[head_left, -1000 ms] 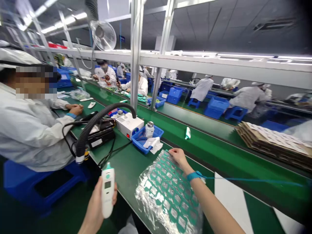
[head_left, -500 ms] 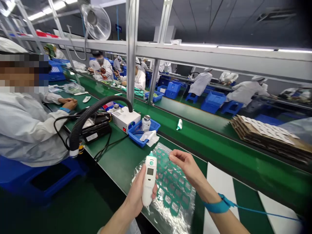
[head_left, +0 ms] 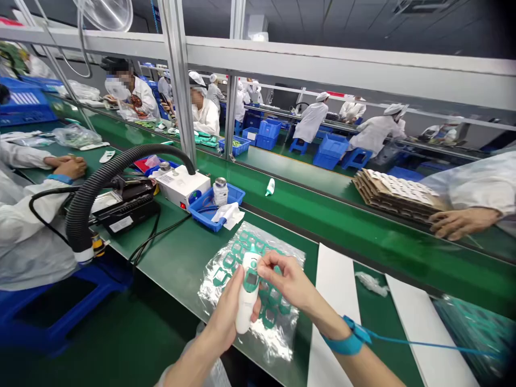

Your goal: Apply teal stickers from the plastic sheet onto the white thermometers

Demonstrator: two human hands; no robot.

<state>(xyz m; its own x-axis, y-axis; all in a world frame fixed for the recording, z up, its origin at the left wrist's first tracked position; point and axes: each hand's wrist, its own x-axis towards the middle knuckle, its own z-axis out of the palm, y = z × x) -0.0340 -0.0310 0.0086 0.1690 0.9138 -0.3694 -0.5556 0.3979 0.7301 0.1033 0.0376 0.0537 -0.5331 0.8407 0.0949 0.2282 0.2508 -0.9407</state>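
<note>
Both hands meet low in the middle of the view: the left hand has its grip wrapped round the lower body of a white thermometer, held upright with its teal-framed screen facing up, and the right hand brings thumb and forefinger pressed together at the thermometer's teal head, seemingly pinching a small teal piece there, though the fingers hide the contact. A blue wrist strap with a coiled cord runs off the right forearm. Just under the hands, on the green tabletop, lies a clear plastic sheet carrying rows of teal frames. Beyond it sits a blue tray with a small jar and a white cloth, touching a white box. A black hose arches over that box from the left, down beside a black device. Two white strips lie on the tabletop to the right. On the belt beyond rest a small white-and-teal part and a cardboard stack, with a co-worker's hand laid at its near end. Another person's hands rest at far left.
</note>
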